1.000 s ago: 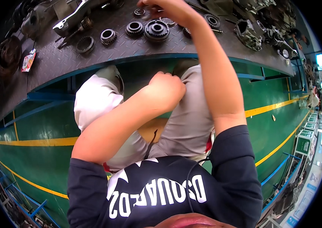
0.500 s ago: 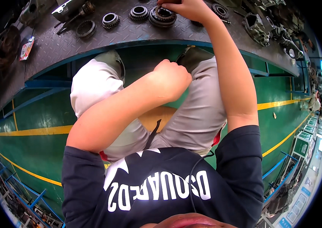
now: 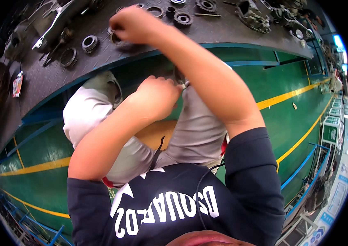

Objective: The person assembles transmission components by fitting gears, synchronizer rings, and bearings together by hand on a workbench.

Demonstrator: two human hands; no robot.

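Observation:
My right hand point(image 3: 135, 25) is reaching across the bench, its fingers curled down over a dark toothed gear ring point(image 3: 121, 42). The hand and forearm cover part of that ring, and whatever the fingertips hold is hidden. Lower down, between my knees, my left hand point(image 3: 159, 97) is closed with its fingers bent, and its palm side cannot be seen. Left of the right hand lies a bright-rimmed gear point(image 3: 90, 44), with a darker ring gear point(image 3: 68, 57) beyond it. To the right are a toothed gear point(image 3: 183, 19) and a larger gear point(image 3: 206, 5).
A metal workbench point(image 3: 96, 63) with a blue edge point(image 3: 215, 45) runs across the top. A long shaft or bolt point(image 3: 207, 15), a metal casing point(image 3: 252, 18) and a small printed packet point(image 3: 17, 84) lie on it. Green floor point(image 3: 272, 84) shows below.
The view has turned, so the bench slants down to the left. My right hand has moved leftward and nearer from the ring on the gear stack. My left hand stays low, its fingers still bent.

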